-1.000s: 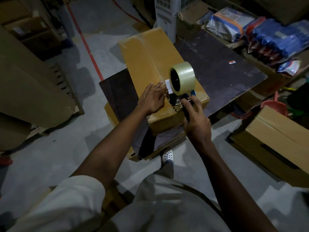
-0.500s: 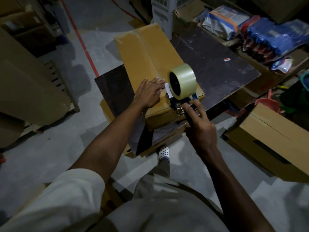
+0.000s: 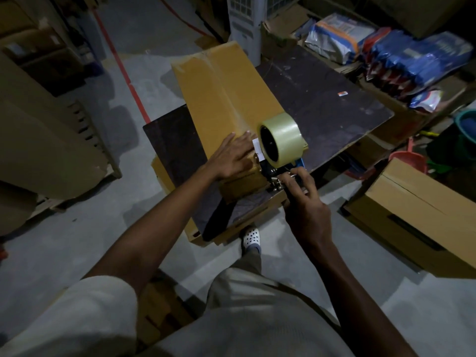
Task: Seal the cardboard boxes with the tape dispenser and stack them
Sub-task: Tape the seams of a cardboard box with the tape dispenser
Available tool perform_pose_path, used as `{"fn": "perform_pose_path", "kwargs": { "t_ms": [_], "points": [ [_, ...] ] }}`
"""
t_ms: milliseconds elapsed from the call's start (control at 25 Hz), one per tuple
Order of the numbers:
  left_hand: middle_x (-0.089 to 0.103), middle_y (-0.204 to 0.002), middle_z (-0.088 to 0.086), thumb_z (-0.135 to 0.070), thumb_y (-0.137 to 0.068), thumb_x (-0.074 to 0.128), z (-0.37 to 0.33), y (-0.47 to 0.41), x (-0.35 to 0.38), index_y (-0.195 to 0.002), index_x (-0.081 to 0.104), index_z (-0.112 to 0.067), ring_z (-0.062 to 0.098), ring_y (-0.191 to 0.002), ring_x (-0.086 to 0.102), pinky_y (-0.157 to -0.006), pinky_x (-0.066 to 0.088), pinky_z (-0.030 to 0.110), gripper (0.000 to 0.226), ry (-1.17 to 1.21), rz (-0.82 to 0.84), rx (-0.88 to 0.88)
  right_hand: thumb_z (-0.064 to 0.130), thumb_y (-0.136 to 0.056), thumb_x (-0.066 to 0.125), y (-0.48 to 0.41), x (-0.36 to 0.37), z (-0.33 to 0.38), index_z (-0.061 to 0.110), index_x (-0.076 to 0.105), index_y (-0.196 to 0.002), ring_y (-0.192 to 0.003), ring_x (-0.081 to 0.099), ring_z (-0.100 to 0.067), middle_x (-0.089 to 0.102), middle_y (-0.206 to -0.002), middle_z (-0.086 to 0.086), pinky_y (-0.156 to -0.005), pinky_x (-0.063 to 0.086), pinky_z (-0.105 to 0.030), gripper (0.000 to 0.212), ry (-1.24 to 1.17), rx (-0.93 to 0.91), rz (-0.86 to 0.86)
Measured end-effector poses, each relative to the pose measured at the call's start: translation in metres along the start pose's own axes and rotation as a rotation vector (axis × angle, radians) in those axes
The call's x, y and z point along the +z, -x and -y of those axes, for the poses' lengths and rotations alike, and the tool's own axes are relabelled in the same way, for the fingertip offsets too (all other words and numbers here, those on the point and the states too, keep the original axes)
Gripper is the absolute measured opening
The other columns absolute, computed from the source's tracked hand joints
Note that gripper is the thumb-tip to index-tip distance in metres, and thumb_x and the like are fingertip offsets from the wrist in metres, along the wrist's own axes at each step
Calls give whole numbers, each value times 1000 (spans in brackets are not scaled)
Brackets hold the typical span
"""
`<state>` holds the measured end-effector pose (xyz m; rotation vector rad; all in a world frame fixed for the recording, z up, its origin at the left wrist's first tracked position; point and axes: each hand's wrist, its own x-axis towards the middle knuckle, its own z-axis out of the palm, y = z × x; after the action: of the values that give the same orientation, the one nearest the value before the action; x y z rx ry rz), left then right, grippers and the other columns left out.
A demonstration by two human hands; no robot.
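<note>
Dim in here, light falling in pale patches on the grey concrete floor (image 3: 64, 253), hard shadows between them; a thin red painted line (image 3: 123, 73) runs away across it towards the far end; on the left, big tan sheets of flattened cardboard (image 3: 38, 140) lean in a stack; centre stage, a dark brown flat board tabletop (image 3: 322, 104), scuffed; behind it a white slatted tower unit (image 3: 242, 21) stands upright; to the right, blue and white plastic sacks (image 3: 412, 60) piled in open cartons; lower down, a red plastic dustpan (image 3: 409, 158) near a teal plastic bucket (image 3: 466, 124).
</note>
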<state>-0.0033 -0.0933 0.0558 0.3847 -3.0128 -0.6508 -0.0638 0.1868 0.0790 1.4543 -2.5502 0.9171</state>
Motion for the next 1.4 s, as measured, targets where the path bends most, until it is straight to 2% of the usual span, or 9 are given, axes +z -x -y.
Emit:
{"fn": "perform_pose_path", "kwargs": {
  "t_ms": [160, 320, 560, 800, 960, 1040, 1120, 1320, 1400],
  "points": [
    [24, -165, 12, -55, -85, 57, -19, 16, 4, -156, 33, -6, 19, -156, 11, -126, -2, 45, 89, -106, 69, 27, -12, -77, 68, 2, 4, -3, 31, 48, -140, -82, 63, -24, 45, -153, 1, -46, 53, -32, 78, 16, -10, -14],
    [44, -156, 14, -38, -90, 71, -33, 16, 10, -141, 54, -4, 28, -151, 29, -125, 9, 49, 63, -93, -127, 3, -12, -76, 70, 1, 3, -3, 29, 53, -138, -72, 61, -23, 48, -152, 0, -47, 45, -24, 76, 24, -12, -43],
    [47, -155, 8, -42, -95, 65, -32, 17, 13, -135, 61, -7, 24, -152, 28, -124, 15, 53, 53, -204, -116, 2, -9, -79, 70, 1, 3, -2, 28, 59, -137, -71, 65, -23, 46, -152, 2, -47, 50, -25, 70, 50, 6, -41],
    [32, -163, -4, -48, -99, 55, -26, 19, 18, -149, 49, -23, 18, -155, 18, -124, 10, 54, 56, -225, -96, 12, -4, -82, 73, 13, -9, 0, 26, 60, -139, -84, 67, -20, 46, -152, 2, -54, 55, -25, 65, 8, 14, -70],
    [18, -167, -11, -58, -102, 41, -24, 18, 22, -159, 27, -32, 14, -156, 11, -124, 8, 54, 64, -309, -53, -10, -11, -78, 69, 41, -22, 2, 28, 53, -136, -85, 65, -23, 45, -152, -2, -49, 42, -21, 72, 8, 28, -14],
    [12, -168, -14, -61, -102, 36, -22, 18, 24, -161, 17, -37, 12, -156, 7, -124, 7, 54, 66, -327, -40, -30, -11, -80, 69, 51, -26, 3, 30, 50, -134, -82, 64, -23, 44, -152, -1, -45, 45, -24, 70, 8, 62, 8],
    [11, -168, -15, -59, -102, 37, -23, 18, 27, -161, 15, -39, 12, -156, 5, -124, 6, 55, 66, -312, -46, -52, -11, -80, 69, 54, -27, 3, 29, 53, -133, -79, 63, -22, 44, -152, 1, -45, 48, -26, 69, 4, 81, 2],
    [12, -167, -18, -53, -102, 40, -30, 18, 28, -160, 18, -41, 10, -156, 5, -123, 1, 55, 63, -216, -40, -137, -14, -74, 73, 54, -17, -2, 23, 60, -136, -74, 65, -25, 48, -152, -6, -53, 39, -21, 74, 8, 105, 12],
    [14, -166, -20, -46, -102, 34, -32, 16, 23, -159, 20, -43, 9, -156, 7, -123, 1, 55, 59, -174, -23, -160, -15, -74, 73, 54, -13, -3, 22, 60, -137, -75, 65, -25, 48, -151, -6, -55, 42, -20, 75, 2, 99, 20]
  ]
}}
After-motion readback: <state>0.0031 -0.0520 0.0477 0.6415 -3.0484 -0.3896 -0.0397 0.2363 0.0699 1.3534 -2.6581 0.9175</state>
